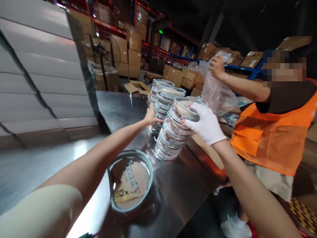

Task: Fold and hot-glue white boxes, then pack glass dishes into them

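Stacks of clear round glass containers with pale labels stand on the metal table [188,185]. My right hand [206,122], in a white glove, grips the upper part of the front stack [170,137] from the right, thumb in front and fingers over the rim. My left hand [151,117], bare, is curled against the left side of the stack behind [163,102]; some of its fingers are hidden. Nearer me sits a separate round container [131,180] with a blue-green rim, printed lettering and a yellow handwritten note.
At right, a co-worker in an orange vest [272,142] lifts a clear plastic bag [215,89]. White stacked boxes [42,66] rise at left. An open carton [137,87] stands beyond the table, with cartons [126,49] and racks behind.
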The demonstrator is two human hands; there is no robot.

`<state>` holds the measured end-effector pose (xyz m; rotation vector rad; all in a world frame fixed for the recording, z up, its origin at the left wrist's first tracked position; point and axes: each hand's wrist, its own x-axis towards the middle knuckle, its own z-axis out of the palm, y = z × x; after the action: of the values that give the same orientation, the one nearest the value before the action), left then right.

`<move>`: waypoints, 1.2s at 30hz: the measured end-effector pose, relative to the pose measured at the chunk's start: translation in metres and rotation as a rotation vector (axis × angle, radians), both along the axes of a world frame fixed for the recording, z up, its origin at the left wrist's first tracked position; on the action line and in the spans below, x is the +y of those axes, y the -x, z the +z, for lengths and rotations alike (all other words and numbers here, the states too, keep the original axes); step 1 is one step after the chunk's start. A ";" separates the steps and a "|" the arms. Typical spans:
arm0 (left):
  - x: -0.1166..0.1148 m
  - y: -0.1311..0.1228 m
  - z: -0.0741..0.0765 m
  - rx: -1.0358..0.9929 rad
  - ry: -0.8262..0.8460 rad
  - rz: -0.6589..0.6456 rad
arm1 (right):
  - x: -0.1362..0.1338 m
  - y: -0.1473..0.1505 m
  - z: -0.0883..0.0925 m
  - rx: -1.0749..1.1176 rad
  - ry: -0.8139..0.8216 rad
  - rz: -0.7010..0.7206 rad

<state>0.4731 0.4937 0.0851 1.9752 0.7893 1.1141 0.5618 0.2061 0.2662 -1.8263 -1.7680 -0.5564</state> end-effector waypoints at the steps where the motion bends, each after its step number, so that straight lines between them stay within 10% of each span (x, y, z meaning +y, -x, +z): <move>1: -0.001 0.005 0.002 0.031 0.020 0.015 | 0.000 -0.003 -0.003 0.008 -0.035 0.032; 6: -0.016 0.076 0.011 0.122 0.045 0.149 | 0.005 -0.029 -0.014 0.085 -0.221 0.122; 18: -0.119 0.369 0.016 0.151 0.194 0.892 | 0.107 0.009 -0.020 0.028 -0.269 0.313; 27: -0.180 0.510 0.002 0.053 0.153 1.464 | 0.197 0.189 -0.022 0.106 -0.221 0.699; 36: -0.197 0.558 -0.009 -0.078 0.177 1.694 | 0.265 0.419 -0.019 0.281 -0.081 1.033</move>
<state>-0.0848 0.2966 0.0765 0.7369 2.5265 1.7692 0.1431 0.4710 0.2474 -0.6854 -2.1121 0.0481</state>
